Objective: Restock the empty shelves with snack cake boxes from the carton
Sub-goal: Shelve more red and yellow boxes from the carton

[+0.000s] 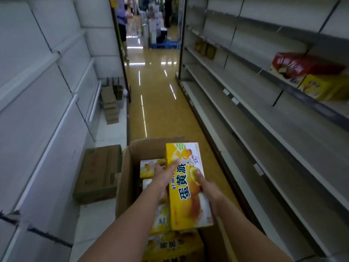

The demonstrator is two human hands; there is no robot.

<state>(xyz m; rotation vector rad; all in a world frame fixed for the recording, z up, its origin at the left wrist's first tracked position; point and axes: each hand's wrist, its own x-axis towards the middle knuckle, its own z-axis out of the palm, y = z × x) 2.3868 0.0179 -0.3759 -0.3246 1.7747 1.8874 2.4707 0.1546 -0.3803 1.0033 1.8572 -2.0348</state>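
I hold a yellow snack cake box [186, 201] above the open brown carton [125, 176] on the aisle floor. My left hand [164, 174] grips its left edge, thumb across the front. My right hand [209, 190] grips its right edge, thumb on the front. Several more yellow boxes [149, 168] lie inside the carton below. On the right stand grey shelves [264, 129], mostly bare; one upper shelf carries a red box [300, 68] and a yellow box [324, 87].
A closed brown carton [98, 174] sits on the floor at the left, by white shelving [47, 110]. Flattened cardboard [111, 103] leans farther down the left side. Dark packets [204, 47] stand on a far right shelf. A person [121, 25] stands at the aisle's far end.
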